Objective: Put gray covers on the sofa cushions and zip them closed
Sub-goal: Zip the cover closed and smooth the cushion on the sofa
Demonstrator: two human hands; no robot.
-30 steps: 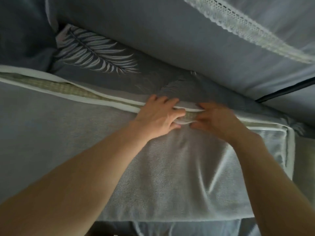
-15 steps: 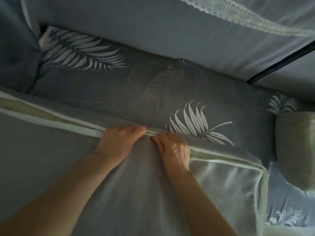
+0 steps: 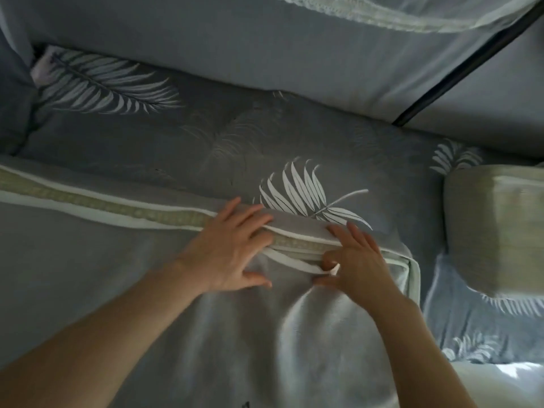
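Leaf-print bedding behind; the open seam runs leftward from the flat, empty left hand, while the right hand pinches the white edging.

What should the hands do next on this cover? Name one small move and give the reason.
Probably draw the two white edges together over the exposed cushion strip. The gray cover gapes between the left hand and right hand, whose fingers pinch the loose white edge.

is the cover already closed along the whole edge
No, a strip of beige cushion shows between the white edges of the gray cover, left of the left hand.
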